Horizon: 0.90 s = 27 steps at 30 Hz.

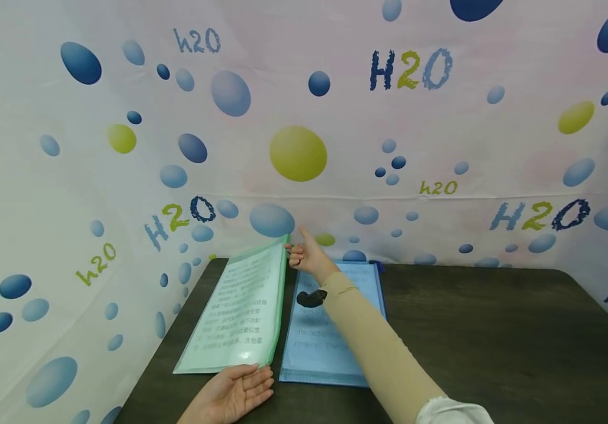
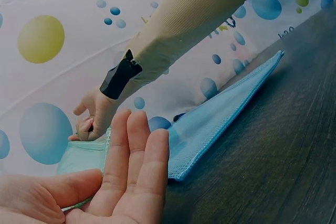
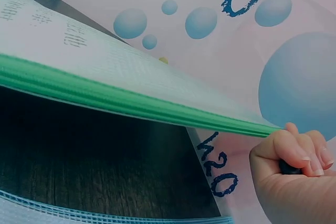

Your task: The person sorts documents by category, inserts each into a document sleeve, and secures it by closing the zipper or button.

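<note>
A translucent green zip folder [image 1: 235,312], with a printed page showing through, is tilted, its green zip edge [image 3: 131,100] raised off the table. My right hand [image 1: 311,257] grips the far right corner of this folder, with fingers curled [image 3: 310,156] and a small black piece showing among them. At the near right corner my left hand [image 1: 237,391] pinches the folder's bottom edge by the thumb, palm up, the other fingers [image 2: 128,156] stretched out. Under the right forearm lies a blue zip folder [image 1: 330,353] with a printed page inside.
The dark wood-grain table [image 1: 473,330] extends to the right of both folders. A white backdrop [image 1: 346,118] with blue and green dots and H2O lettering rises behind and at the sides. The blue folder's dark zip pull [image 1: 379,266] is at its far right corner.
</note>
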{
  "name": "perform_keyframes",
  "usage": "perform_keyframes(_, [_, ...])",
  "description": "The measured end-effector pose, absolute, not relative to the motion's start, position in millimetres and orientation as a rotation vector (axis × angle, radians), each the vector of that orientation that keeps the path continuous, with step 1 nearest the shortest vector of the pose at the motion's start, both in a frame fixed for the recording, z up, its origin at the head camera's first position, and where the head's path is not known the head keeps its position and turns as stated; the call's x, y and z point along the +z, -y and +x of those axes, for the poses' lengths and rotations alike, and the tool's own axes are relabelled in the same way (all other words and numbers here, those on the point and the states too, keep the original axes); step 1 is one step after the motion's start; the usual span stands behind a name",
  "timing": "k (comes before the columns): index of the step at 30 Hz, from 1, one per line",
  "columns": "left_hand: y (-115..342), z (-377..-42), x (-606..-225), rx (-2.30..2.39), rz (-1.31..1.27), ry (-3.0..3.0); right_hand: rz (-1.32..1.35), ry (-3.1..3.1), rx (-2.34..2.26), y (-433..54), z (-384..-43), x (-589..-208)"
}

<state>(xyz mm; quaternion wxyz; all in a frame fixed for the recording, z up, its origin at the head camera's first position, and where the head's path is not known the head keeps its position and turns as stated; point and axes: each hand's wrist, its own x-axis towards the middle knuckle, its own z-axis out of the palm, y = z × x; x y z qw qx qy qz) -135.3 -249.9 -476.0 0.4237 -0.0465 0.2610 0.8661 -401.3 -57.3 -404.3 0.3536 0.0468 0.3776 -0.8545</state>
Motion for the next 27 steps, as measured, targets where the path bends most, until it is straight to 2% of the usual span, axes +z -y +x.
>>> perform_keyframes(27, [252,-131,-477,2.139,-0.045,-0.676,0.097,-0.918,-2.323,54,-413,-399])
